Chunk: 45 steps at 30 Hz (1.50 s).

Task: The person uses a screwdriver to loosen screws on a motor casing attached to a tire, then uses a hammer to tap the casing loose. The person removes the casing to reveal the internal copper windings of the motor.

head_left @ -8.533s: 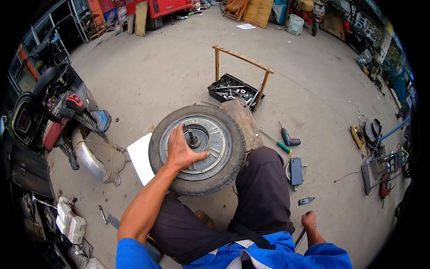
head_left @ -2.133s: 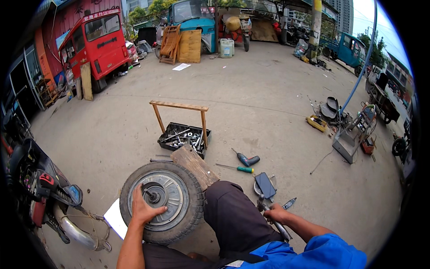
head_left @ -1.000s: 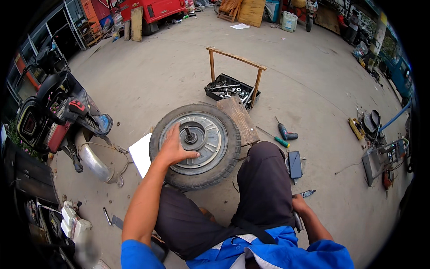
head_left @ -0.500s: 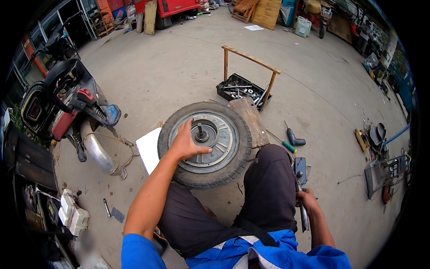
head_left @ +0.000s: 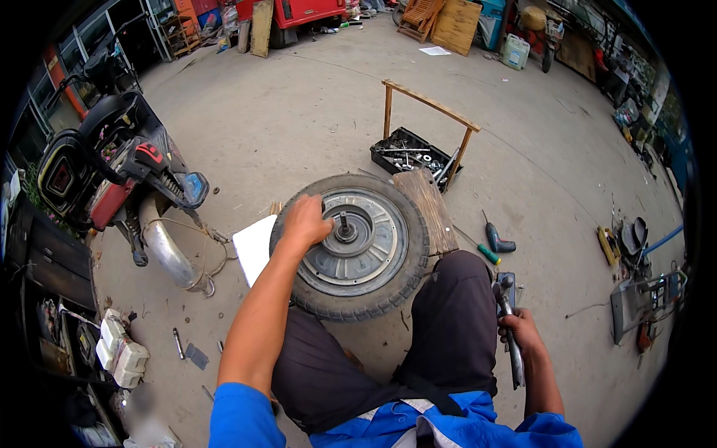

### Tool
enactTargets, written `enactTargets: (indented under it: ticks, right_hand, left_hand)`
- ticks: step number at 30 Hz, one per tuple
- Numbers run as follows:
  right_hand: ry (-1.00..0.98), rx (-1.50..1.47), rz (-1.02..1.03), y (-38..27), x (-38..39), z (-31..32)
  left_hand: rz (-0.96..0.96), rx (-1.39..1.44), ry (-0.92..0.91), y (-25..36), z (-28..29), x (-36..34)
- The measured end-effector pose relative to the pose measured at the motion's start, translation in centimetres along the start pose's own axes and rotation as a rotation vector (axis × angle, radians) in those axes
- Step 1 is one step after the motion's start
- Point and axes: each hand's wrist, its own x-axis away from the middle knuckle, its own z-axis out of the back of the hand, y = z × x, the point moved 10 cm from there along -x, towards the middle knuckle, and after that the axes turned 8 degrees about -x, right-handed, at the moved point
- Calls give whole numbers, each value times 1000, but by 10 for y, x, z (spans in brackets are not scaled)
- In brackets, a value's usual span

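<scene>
A hub-motor wheel (head_left: 366, 287) with a black tyre lies on its side before my knees, its metal axle (head_left: 344, 226) pointing up. Over the left side of its hub is my left hand (head_left: 305, 222), fingers curled in; a small dark bit shows at the fingertips, too little to name. My right hand (head_left: 520, 328) grips a hammer (head_left: 515, 358) by its handle beside my right knee, the head uppermost. A wooden board (head_left: 424, 205) lies against the tyre's far right side, and a white sheet (head_left: 254, 246) by its left.
Behind the board stands a black tool box (head_left: 407, 153) with a wooden handle frame. A cordless drill (head_left: 499, 239) and green-handled screwdriver (head_left: 488, 254) lie right of the wheel. A partly dismantled scooter (head_left: 123, 172) stands left; scattered parts (head_left: 635, 284) lie far right.
My left hand has drawn its spread fingers in and turned over the hub's left side. The hammer remains in my right hand. The whole view has shifted slightly.
</scene>
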Motion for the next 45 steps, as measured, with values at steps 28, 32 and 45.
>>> enactTargets:
  ticks: [28, 32, 45]
  right_hand:
    - [-87, 80, 140, -88, 18, -50]
    - [-67, 104, 184, -101, 17, -50]
    - [-148, 155, 233, -129, 29, -91]
  left_hand:
    - [-13, -112, -160, 10, -14, -34]
    - [36, -115, -290, 10, -21, -36]
    - [123, 82, -180, -8, -18, -39]
